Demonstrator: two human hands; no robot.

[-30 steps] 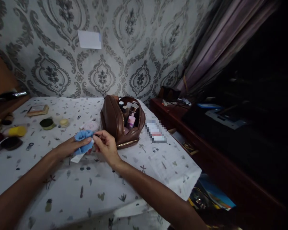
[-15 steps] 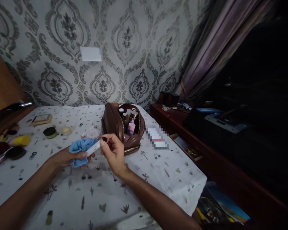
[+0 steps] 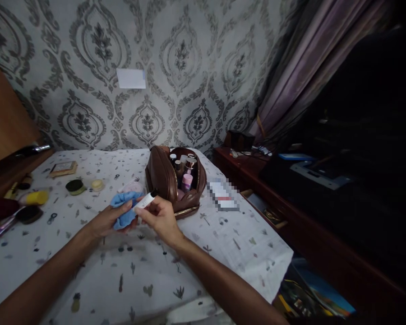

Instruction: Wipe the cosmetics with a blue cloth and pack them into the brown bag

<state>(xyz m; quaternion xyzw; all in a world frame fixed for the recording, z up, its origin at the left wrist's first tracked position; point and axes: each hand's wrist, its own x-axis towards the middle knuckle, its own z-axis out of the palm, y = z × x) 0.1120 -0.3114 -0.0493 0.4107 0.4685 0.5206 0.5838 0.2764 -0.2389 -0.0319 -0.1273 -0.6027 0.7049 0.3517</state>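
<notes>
My left hand [image 3: 110, 218] is closed around a crumpled light blue cloth [image 3: 126, 215]. Between the fingers of my right hand [image 3: 162, 221] is a small white tube [image 3: 144, 201] with a black cap, tilted up to the right. The tube's lower end meets the cloth. Just behind my hands stands an open brown cosmetic bag [image 3: 159, 176], filled with several bottles, among them a pink bottle [image 3: 187, 182]. A pale round compact [image 3: 134, 186] lies partly hidden behind the cloth.
On the left of the patterned tablecloth [image 3: 98, 289] lie a dark green round jar [image 3: 75, 187], a small cream-coloured jar [image 3: 97, 184], a flat palette [image 3: 63, 168] and a yellow-ended item [image 3: 37, 197]. A pixelated flat item [image 3: 223, 195] is right of the bag. Beyond the table's edge, a drawer [image 3: 265, 210] is open.
My right hand has shifted its hold from the tube's capped end down toward its lower part, so the black cap now points free. The cloth and left hand have moved slightly right.
</notes>
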